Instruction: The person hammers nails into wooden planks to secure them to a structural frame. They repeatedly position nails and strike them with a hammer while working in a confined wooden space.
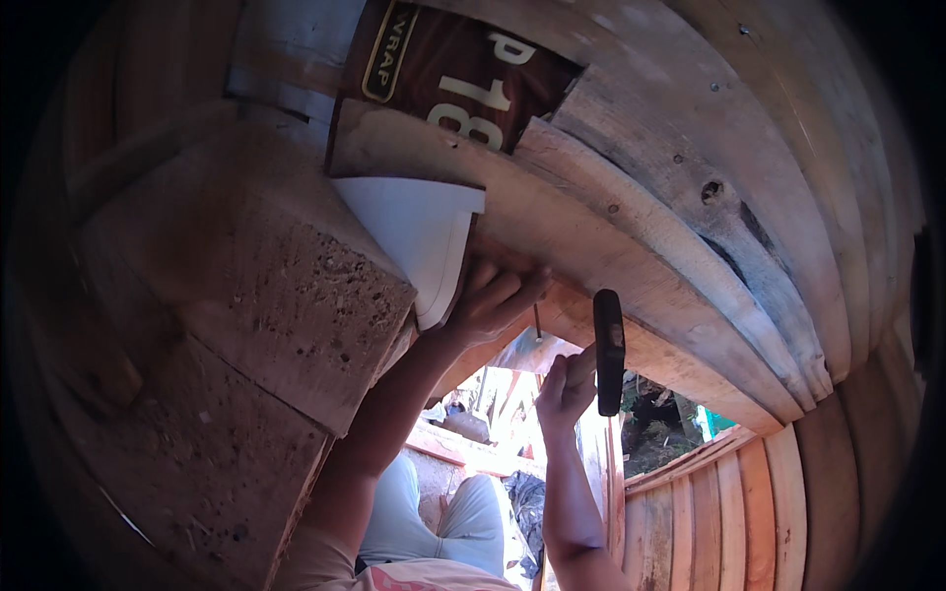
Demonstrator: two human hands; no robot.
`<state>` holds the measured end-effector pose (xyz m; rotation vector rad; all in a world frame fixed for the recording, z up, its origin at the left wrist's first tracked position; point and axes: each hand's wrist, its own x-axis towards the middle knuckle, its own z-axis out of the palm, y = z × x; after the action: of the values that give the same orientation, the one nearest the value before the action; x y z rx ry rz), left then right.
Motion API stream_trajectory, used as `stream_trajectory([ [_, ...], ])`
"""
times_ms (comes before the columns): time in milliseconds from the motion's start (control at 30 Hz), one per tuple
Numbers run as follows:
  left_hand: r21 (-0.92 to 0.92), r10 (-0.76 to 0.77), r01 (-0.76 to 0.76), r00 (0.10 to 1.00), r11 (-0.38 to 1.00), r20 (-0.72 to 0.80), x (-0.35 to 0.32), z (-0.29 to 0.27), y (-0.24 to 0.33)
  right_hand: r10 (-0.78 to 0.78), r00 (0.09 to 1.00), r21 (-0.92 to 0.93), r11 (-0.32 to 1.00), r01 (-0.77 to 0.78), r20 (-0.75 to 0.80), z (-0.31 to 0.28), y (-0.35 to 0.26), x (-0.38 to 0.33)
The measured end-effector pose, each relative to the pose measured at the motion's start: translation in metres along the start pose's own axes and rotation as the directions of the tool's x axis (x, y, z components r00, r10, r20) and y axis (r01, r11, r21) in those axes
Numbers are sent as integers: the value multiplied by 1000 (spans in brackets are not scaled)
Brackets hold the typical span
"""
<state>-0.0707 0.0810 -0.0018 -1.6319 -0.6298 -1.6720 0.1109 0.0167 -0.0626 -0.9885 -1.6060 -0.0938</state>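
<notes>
My right hand point(566, 391) is closed round the handle of a hammer, raised below the overhead boards. The dark hammer head point(610, 353) stands upright in front of the handle and hides part of it. My left hand point(493, 298) reaches up, its bent fingers gripping the lower edge of a wooden board point(572, 310); some fingertips are hidden in shadow. Just below those fingers, apart from the hammer, a thin nail-like rod point(537, 320) sticks down. Touching or very near my left wrist is a white curved panel point(419, 236).
Rough wooden planks point(690, 187) curve overhead, with a brown printed sheet point(463, 74) between them. A large rough timber block point(266, 236) fills the left side beside my left arm. Plank walling point(719, 512) stands at lower right. Bright ground with debris shows below, around my legs point(434, 522).
</notes>
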Motion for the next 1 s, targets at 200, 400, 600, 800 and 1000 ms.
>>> stream_trajectory([
  [200,-26,7,-7,1000,1000,-4,5,-4,-5,-87,973,-74,995,72,-214,24,0,24],
  [400,-244,-1,6,1000,970,19,8,-17,-17,111,934,-3,993,-119,-339,31,-27,32],
  [600,-174,-22,-15,978,985,-209,32,-15,-11,12,912,-45,998,-34,-409,41,-23,37],
  [800,-105,-54,41,991,994,-119,48,-11,-20,92,919,-13,994,-105,-383,36,-16,30],
  [1000,-129,-62,55,997,990,-48,33,-10,-19,165,913,52,986,-157,-373,38,-23,30],
])
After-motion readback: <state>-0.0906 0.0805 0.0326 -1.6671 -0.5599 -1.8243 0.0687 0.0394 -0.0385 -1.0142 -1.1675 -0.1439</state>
